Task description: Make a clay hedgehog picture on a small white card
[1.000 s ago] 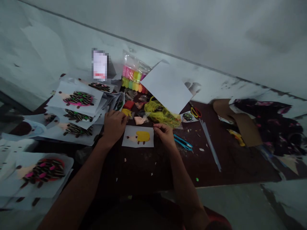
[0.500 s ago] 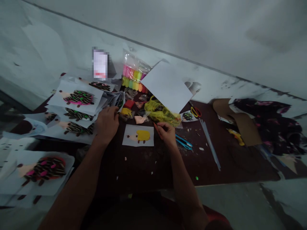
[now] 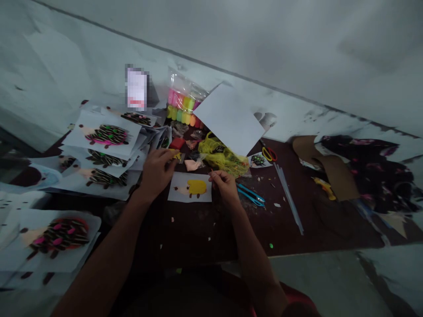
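Observation:
A white card [image 3: 181, 193] with a yellow-bodied hedgehog figure [image 3: 197, 186] lies on the dark table between my hands. My left hand [image 3: 159, 171] is at the yellow clay [image 3: 176, 155] in its wrapper, above the card's upper left corner, its fingers bent and apart. At the card's upper right corner, my right hand [image 3: 224, 185] pinches a small orange-red piece, mostly hidden by the fingers. Red clay [image 3: 177, 143] and pale pink clay [image 3: 191, 165] lie behind the card, beside a yellow plastic bag [image 3: 224, 160].
Stacked hedgehog pictures [image 3: 102, 132] cover the left side. To the right are a blue cutter [image 3: 251, 195], scissors [image 3: 269, 154], clear sticks [image 3: 289, 198] and cardboard [image 3: 340, 176]. Clay tubs in a bag [image 3: 185, 103] and a white sheet [image 3: 229, 116] stand by the wall.
My left hand has moved right, from beside the picture stack to the yellow clay. My right hand has shifted slightly left, toward the card, with the orange-red piece.

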The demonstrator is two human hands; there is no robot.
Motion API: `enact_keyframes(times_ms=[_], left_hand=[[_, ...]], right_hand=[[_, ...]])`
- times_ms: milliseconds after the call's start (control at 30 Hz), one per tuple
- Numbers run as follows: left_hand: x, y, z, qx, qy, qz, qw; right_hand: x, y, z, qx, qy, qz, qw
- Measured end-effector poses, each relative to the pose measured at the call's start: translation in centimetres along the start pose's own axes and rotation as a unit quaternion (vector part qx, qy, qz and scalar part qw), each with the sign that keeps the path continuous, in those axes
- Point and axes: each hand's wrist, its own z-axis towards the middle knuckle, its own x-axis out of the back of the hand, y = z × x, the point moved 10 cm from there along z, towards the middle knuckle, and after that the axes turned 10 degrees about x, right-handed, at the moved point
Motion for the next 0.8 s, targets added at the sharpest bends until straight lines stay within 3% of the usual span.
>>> enact_keyframes(times_ms=[100,167,267,500,567,667,800], left_hand=[[-3.0,2.2,-1.1,-0.031,-0.13,-0.149,0.98],[-4.3,3.1,-1.7,-0.026,-0.18,-0.217,0.959],[-5.2,3.3,-2.2,-0.005,-0.207,-0.251,0.946],[-5.3,3.3,-2.2,-0.012,-0.215,-0.25,0.944],[-5.0,3.1,-2.0,0.0,-0.204,-0.242,0.948],[-4.5,2.5,-1.7,0.035,-0.199,-0.229,0.952],[-4.0,1.9,-1.4,0.082,-0.205,-0.259,0.94]], right_hand=[[-2.1,-0.4,-0.5,-0.004,-0.034,0.02,0.999],[-3.2,-0.8,-0.7,-0.005,-0.051,0.032,0.998],[-3.9,-1.1,-0.9,-0.004,-0.061,0.028,0.998],[-3.6,-1.3,-0.7,0.023,-0.069,-0.02,0.997],[-2.8,-1.2,-0.5,0.032,-0.055,-0.037,0.997],[0.1,-1.3,-0.1,0.061,0.005,-0.119,0.991],[4.4,-2.8,-0.5,0.093,0.076,-0.34,0.933]])
